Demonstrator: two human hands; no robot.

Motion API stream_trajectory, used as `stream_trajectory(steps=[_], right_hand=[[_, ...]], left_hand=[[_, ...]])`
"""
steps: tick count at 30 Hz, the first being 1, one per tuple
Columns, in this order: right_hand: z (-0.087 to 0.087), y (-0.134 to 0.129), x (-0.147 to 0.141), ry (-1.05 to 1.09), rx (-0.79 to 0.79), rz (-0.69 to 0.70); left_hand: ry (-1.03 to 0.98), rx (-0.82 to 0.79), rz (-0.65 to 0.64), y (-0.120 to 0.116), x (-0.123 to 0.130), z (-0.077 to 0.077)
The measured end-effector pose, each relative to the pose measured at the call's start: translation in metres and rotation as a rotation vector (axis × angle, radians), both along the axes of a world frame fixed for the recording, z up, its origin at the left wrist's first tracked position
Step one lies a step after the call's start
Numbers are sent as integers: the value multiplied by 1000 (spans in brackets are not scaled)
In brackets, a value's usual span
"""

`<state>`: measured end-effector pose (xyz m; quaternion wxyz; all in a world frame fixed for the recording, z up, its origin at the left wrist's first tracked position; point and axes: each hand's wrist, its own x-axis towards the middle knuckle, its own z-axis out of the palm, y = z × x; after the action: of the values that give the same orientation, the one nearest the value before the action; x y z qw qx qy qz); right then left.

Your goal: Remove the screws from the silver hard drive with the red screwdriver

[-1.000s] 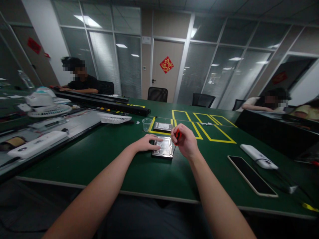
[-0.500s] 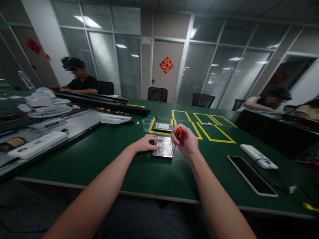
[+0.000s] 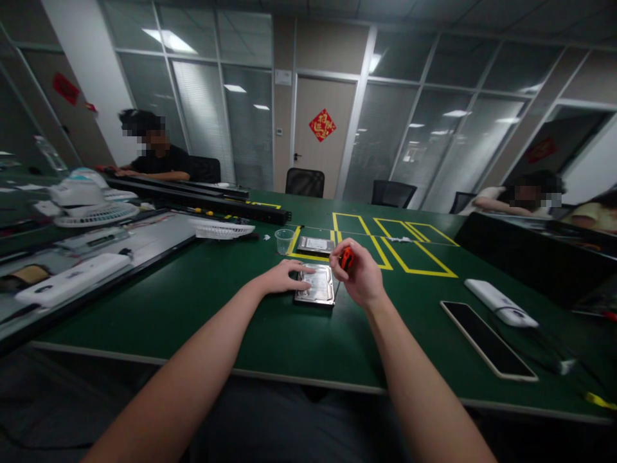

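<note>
1. Silver metal faces up on the near hard drive [image 3: 319, 290] in the head view; it lies flat on the green table [image 3: 270, 341], between the person's two hands.
2. The left hand [image 3: 277, 278] is partly open, thumb and fingers apart, its fingertips resting on the left part of the drive's top.
3. The right hand [image 3: 362, 275] is curled closed around the red-and-black handle of a screwdriver [image 3: 346, 258]. A thin shaft runs down to the drive's right edge; whether the tip touches it is too small to tell.
4. Just beyond the near drive lies a second hard drive [image 3: 314, 245], inside a yellow tape outline [image 3: 303, 257], with a clear plastic cup [image 3: 284, 242] beside it on the left.
5. On the right side of the table are a phone [image 3: 488, 341] with a dark screen and, near it, a white device [image 3: 499, 303] with a black cable.
6. A person in a dark top [image 3: 168, 161] sits at the far left.
</note>
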<state>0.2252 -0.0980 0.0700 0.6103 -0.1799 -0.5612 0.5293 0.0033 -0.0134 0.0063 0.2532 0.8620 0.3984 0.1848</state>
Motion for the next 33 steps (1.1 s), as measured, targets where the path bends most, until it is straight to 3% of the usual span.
stream_trajectory(steps=[20,26,33], right_hand=[[0,1,0,5,0,7],[-2,-1,-1,-27,48,-58],[-1,-2,-1,-8,21,-19]], left_hand=[[-5,-2,2,0,0,1],[-4,-12,1,-1,0,1],[1,12,-9,1,0,-1]])
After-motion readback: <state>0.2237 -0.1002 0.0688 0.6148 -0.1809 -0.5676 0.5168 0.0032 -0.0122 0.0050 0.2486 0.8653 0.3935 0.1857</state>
